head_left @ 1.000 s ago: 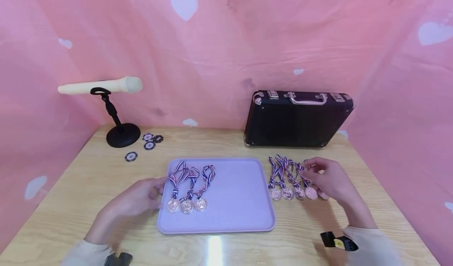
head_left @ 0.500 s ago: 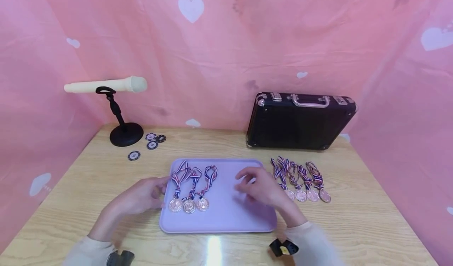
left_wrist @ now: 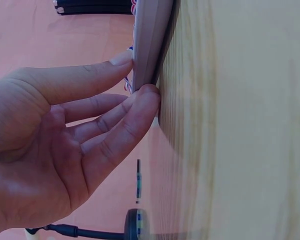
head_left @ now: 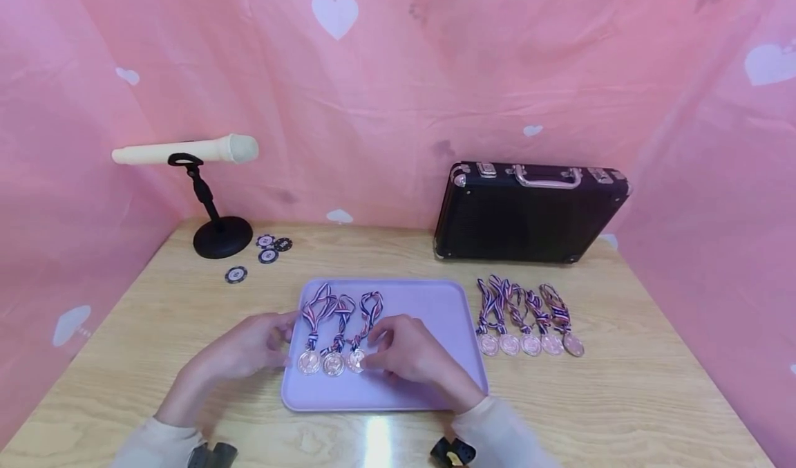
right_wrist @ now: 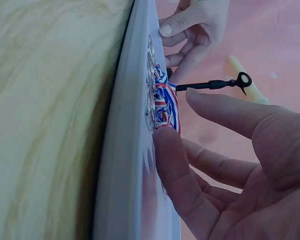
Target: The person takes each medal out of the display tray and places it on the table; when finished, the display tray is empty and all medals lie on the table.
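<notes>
A lilac tray (head_left: pixel 429 302) lies on the wooden table, with three medals on striped red, white and blue ribbons side by side in its left half. My left hand (head_left: pixel 245 343) holds the tray's left rim; the left wrist view shows the thumb and a finger against the edge (left_wrist: pixel 146 45). Over the tray, my right hand (head_left: pixel 413 350) reaches the rightmost medal (head_left: pixel 354 360). Its thumb and index finger stand apart, with the fingertips beside the medal's disc and ribbon (right_wrist: pixel 167 107). Whether they touch it, I cannot tell.
Right of the tray lie several more ribboned medals (head_left: pixel 531 345) in a row. Behind them stands a black briefcase (head_left: pixel 516 219). At the back left are a white microphone (head_left: pixel 186 151) on a black stand (head_left: pixel 222 238) and several poker chips (head_left: pixel 236 274).
My right hand has moved left from the row of medals on the table to the rightmost medal on the tray. My left hand has stayed at the tray's rim.
</notes>
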### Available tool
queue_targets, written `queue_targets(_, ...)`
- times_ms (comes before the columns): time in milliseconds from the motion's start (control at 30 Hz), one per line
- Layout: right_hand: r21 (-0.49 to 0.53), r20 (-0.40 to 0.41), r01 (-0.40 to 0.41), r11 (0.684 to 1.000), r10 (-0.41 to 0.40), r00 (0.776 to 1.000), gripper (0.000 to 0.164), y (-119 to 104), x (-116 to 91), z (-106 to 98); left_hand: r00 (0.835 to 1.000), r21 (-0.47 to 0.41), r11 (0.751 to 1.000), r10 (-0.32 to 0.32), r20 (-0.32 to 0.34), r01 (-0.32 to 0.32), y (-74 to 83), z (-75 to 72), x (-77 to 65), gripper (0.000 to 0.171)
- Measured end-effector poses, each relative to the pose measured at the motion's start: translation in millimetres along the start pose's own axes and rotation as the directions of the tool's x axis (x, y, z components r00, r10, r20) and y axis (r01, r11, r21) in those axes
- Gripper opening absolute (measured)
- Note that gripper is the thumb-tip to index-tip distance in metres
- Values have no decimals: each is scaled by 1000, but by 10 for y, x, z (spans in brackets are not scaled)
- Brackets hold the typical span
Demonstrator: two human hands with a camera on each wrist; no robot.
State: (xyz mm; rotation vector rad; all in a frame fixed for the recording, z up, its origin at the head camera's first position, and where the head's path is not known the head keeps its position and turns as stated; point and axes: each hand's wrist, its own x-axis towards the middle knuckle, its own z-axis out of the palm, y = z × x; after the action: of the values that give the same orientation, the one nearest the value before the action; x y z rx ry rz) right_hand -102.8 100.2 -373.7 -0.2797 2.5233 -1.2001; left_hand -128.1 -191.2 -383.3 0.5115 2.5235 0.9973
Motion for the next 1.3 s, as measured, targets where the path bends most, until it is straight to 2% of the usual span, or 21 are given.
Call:
queue_targets(333, -88, -37, -61, 994, 58, 998, 33, -23, 28, 157, 1000, -22, 999, -26, 7, 26, -11, 17, 6, 80)
queue_targets(600, -220, -97, -45, 974, 24, 995, 33, -6, 41, 256, 999, -49, 998, -39, 11, 39, -29, 71, -9, 80)
queue_targets(867, -290, -119, -51, 956, 17, 993, 35, -52, 85, 306, 1000, -29, 999, -21, -12, 21, -7, 22, -31, 79)
queue_targets(1100, -258, -102, -24, 966, -2, 995, 33, -16, 59, 260, 1000, -44, 999, 4, -4, -5, -20, 34, -39, 81)
queue_targets(1300, -101, -67, -20, 995, 13, 998, 27, 52, 39, 170, 1000, -23, 1000, -4, -1, 4, 5, 20, -18, 80)
